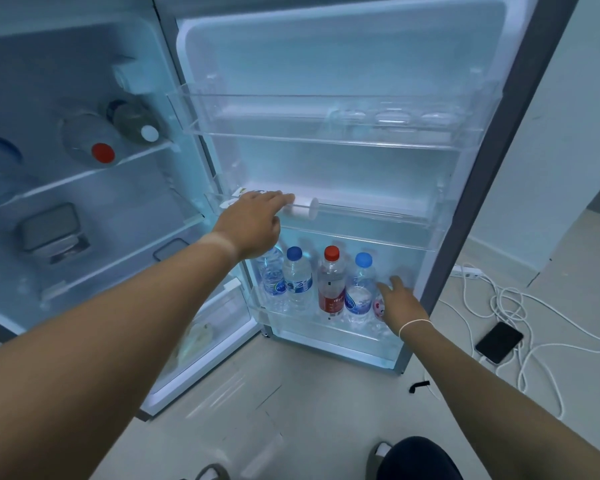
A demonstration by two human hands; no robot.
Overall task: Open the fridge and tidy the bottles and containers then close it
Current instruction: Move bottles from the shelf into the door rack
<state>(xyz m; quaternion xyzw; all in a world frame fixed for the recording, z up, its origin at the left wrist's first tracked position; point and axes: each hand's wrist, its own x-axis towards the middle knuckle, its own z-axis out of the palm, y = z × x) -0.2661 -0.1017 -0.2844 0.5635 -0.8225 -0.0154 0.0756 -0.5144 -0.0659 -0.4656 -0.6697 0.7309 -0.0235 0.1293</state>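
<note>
The fridge door (343, 57) stands wide open in front of you, and both your arms reach into it. Your left hand (253, 225) lies on a white tube (300, 208) that rests on its side in the middle door shelf (378, 221); your fingers are stretched out flat over it, not wrapped round it. Your right hand (400, 303) is down at the bottom door shelf (326, 327), with the fingers spread loosely beside a small pink and white bottle (379, 306) at the right end of the row. I cannot tell if the hand touches that bottle. Next to it stand water bottles in a line: one with a light blue cap (361, 285), one with a red cap (331, 282), one with a dark blue cap (296, 277), and one more half hidden behind your left wrist. Inside the fridge, on the left, two bottles lie on their sides on a glass shelf (94, 174), one with a red cap (90, 142) and one with a white cap (136, 121). Below them sits a square box with a grey lid (52, 233). On the floor to the right lie a dark phone (498, 342) and white cables (520, 306).
</note>
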